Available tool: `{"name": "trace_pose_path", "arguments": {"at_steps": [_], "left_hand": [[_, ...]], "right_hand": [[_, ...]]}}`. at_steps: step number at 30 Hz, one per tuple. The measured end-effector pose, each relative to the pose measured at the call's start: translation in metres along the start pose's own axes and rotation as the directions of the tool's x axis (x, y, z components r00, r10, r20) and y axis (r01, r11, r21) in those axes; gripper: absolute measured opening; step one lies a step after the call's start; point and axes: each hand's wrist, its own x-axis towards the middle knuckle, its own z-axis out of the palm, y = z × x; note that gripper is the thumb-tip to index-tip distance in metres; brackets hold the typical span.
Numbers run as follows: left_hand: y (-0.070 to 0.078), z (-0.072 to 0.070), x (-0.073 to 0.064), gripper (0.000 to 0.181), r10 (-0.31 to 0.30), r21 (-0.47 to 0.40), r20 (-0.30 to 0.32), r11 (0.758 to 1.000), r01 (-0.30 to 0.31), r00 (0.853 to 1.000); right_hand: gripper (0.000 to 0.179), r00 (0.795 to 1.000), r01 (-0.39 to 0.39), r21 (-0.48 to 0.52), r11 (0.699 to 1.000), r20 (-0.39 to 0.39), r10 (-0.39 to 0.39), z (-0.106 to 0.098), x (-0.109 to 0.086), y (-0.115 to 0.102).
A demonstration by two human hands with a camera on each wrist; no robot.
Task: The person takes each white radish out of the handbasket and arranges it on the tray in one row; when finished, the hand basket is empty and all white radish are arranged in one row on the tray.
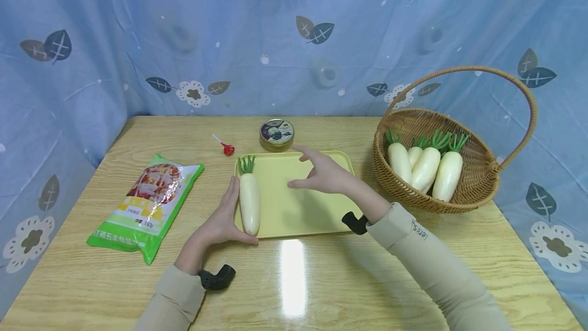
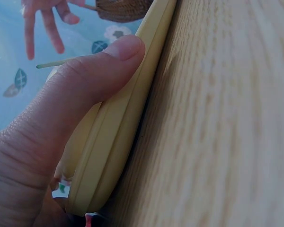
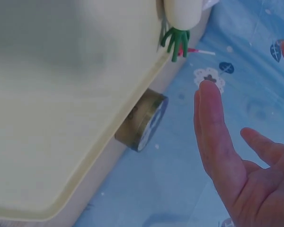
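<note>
A pale yellow tray [image 1: 300,203] lies on the table, its front wall [image 2: 102,161] close up in the left wrist view. One white radish with a green top [image 1: 250,203] rests along its left side. My left hand [image 1: 223,223] spans the tray's front left corner, fingers straight along the left edge, thumb [image 2: 99,71] lying against the front wall. Above the tray's right half hovers my right hand [image 1: 323,172], thumb and fingers spread, holding nothing. The right wrist view shows that hand [image 3: 236,165] beyond the tray's rim, with the radish's top [image 3: 176,41] above.
At the right stands a wicker basket [image 1: 434,203] with a tall handle, holding several white radishes [image 1: 424,167]. A round tin [image 1: 276,134] sits behind the tray. Left of it lie a red lollipop [image 1: 228,149] and a green-edged food packet [image 1: 147,206]. Blue patterned cloth [image 1: 257,29] hangs behind.
</note>
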Motion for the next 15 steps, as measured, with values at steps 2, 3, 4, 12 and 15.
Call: {"name": "trace_pose_path", "arguments": {"at_steps": [2,3,4,12,15], "left_hand": [[0.0,0.0,0.0,0.148,-0.001,0.001,-0.001,1.0,0.001,1.0],[0.0,0.0,0.0,0.148,-0.001,0.002,-0.002,1.0,0.001,1.0],[-0.001,0.0,0.0,0.148,0.001,0.003,-0.003,1.0,0.0,1.0],[0.0,0.0,-0.001,0.148,0.001,-0.001,0.001,1.0,-0.001,1.0],[0.0,0.0,-0.001,0.148,0.001,-0.001,0.001,1.0,-0.001,1.0]], "right_hand": [[0.085,1.0,0.004,-0.003,1.0,-0.002,-0.004,-0.003,-0.001,0.0],[0.084,1.0,0.004,-0.007,1.0,-0.002,-0.004,-0.004,-0.002,0.001],[0.084,1.0,0.003,-0.011,1.0,-0.003,-0.003,-0.006,-0.002,0.001],[0.085,1.0,0.002,-0.011,1.0,-0.004,-0.002,-0.022,-0.011,0.001],[0.085,1.0,0.004,-0.002,1.0,-0.005,-0.004,-0.028,-0.014,0.001]]}}
